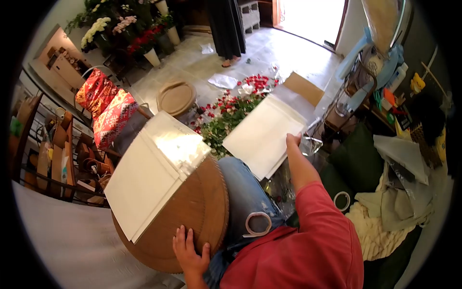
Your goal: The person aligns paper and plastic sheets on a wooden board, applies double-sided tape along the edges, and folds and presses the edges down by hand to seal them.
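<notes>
White sheets (262, 132): gripped at the right edge by the right hand (293, 140), long axis running near-left to far-right, plain, layered.
Left hand (191, 254): open, resting on the round brown bench (207, 200).
Paper stack (144, 180): on the bench, slanting likewise, glare toward its far end.
Flowers (226, 120): red, white, green-leaved, beyond the sheets.

the top edge cuts off the standing person (225, 31); white sheets (267, 132) hide most fingers of the right hand (293, 140); glare blanks the doorway (309, 20).
</notes>
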### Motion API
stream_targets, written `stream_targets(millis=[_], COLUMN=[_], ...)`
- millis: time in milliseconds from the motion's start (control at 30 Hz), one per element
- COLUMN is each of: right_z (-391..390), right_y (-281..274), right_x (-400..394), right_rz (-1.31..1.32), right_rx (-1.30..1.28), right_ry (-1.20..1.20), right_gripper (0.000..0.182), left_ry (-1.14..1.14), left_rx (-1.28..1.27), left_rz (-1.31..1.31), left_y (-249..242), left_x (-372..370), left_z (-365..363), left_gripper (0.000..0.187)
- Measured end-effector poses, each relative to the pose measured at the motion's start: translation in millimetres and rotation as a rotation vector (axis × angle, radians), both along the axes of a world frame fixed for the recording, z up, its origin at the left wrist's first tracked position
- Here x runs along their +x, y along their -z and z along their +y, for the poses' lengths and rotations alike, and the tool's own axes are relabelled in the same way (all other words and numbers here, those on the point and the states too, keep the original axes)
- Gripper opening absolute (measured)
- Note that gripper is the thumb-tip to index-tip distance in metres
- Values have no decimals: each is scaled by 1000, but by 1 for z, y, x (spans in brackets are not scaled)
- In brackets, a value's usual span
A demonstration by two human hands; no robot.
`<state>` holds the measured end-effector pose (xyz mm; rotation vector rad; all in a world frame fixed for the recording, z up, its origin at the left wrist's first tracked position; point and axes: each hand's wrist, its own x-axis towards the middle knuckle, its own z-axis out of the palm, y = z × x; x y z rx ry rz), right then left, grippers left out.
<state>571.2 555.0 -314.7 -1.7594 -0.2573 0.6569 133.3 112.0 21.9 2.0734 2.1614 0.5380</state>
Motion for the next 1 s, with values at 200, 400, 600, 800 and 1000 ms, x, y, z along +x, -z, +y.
stream_targets(millis=[200,400,600,800,1000], right_z=[30,-110,-256,-217,-166], right_y=[-128,-455,-511,-378,-317], right_x=[-72,-196,-265,-367,-413], right_rz=[-298,-775,-982,-1346,-1538], right_rx=[181,1111,1673,1001,941], right_ry=[-504,-1079,-1763,-1841,-1878], right_gripper=[69,74,55,63,53], left_ry=[3,-3,-34,-8,20], left_rx=[85,73,53,166,240], left_rz=[-24,-38,-64,-64,-95], left_y=[8,-1,-7,2,17], left_x=[-3,0,-2,-7,-10], left_z=[2,-2,-4,-13,-16], left_gripper=[69,66,63,57,55])
